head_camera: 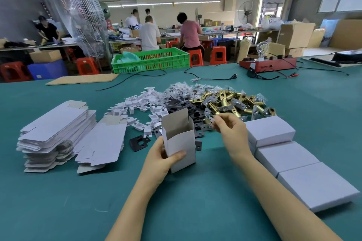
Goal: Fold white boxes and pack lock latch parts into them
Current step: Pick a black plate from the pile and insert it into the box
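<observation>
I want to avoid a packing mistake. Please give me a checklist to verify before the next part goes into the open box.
1. Open white box held upright by left hand: ok.
2. Top flap up, opening clear: ok.
3. Box bottom closed: cannot tell, hidden.
4. Right hand holds a part: cannot tell; fingers curled, nothing plainly seen.
5. Brass latches and black plates close by: ok.
6. Closed boxes beside the right forearm, not in the way: ok.
</observation>
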A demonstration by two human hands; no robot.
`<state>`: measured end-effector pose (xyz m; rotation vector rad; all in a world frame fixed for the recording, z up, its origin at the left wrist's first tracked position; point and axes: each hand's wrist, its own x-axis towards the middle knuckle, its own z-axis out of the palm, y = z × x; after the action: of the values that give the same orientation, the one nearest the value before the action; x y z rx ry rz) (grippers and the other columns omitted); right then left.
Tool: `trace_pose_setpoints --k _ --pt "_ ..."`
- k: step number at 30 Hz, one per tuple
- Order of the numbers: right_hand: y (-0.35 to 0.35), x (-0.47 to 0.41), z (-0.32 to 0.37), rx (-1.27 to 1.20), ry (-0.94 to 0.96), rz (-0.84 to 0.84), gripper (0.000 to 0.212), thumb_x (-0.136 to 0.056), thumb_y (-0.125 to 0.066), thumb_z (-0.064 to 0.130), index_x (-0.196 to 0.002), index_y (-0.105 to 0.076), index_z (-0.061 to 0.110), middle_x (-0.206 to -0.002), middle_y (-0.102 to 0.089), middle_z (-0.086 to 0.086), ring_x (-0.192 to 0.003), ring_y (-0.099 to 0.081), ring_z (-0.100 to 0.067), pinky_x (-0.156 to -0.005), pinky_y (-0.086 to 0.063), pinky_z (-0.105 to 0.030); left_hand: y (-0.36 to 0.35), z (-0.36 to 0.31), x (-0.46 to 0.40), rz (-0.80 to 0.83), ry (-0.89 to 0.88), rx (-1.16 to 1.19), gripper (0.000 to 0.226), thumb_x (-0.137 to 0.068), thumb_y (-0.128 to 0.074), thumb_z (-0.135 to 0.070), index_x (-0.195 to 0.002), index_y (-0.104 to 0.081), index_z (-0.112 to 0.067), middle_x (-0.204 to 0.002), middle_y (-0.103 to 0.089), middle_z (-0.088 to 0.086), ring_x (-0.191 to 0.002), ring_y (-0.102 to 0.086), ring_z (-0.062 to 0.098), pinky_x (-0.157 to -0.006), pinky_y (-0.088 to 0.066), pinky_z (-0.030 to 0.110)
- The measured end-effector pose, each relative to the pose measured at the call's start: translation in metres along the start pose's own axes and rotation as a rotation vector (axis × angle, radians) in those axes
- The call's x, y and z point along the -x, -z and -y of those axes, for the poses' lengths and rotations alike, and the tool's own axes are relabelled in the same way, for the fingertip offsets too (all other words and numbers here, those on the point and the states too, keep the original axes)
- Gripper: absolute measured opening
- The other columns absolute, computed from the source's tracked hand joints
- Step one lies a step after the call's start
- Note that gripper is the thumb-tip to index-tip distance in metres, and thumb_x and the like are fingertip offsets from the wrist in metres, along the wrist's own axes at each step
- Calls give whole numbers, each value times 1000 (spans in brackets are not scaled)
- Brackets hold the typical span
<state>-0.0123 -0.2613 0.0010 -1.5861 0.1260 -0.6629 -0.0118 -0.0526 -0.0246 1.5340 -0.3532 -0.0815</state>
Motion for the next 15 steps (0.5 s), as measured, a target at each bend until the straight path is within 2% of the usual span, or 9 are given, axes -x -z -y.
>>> trace_pose_setpoints --k 3,5,7,10,12,15 --pt "4 -19 6 164 -13 -106 10 -91 -58 14 -89 -63 23 -86 -68 -1 -86 -64 -20 -78 -53 -36 0 3 -2 -8 23 -14 44 -72 -83 -16 -110 -66 -29 -102 -75 -13 -93 -70 6 -69 -52 14" --pt "3 -40 9 330 -41 -83 9 -90 -56 13 -96 -60 18 -91 -64 1 -88 -61 -21 -79 -51 -38 -1 5 -2 -19 38 -25 36 -77 -82 -9 -103 -69 -30 -98 -76 -13 -91 -71 7 -68 -52 15" --pt "-4 -61 11 509 -41 -47 15 -90 -53 9 -102 -60 15 -92 -60 2 -88 -57 -20 -76 -46 -33 -1 6 -4 -18 50 -33 33 -78 -81 -9 -101 -70 -30 -97 -76 -12 -90 -71 8 -69 -53 17" --pt "-15 -83 3 889 88 85 21 -92 -46 5 -104 -63 2 -99 -60 -9 -93 -57 -28 -77 -46 -34 -1 4 -2 -11 53 -24 34 -71 -85 -19 -100 -71 -29 -97 -76 -10 -91 -72 9 -72 -54 19" --pt "-17 -89 -6 1132 192 211 18 -91 -44 0 -102 -59 -3 -106 -56 -16 -92 -55 -33 -71 -41 -34 0 4 -2 -11 62 -25 35 -71 -84 -21 -102 -71 -28 -99 -76 -9 -92 -71 10 -77 -55 23" --pt "-19 -92 -16 1266 223 320 15 -89 -45 -5 -102 -50 2 -111 -53 -18 -90 -51 -32 -67 -34 -32 0 4 -2 -6 65 -35 33 -74 -85 -19 -102 -70 -28 -98 -76 -10 -93 -71 10 -80 -56 26"
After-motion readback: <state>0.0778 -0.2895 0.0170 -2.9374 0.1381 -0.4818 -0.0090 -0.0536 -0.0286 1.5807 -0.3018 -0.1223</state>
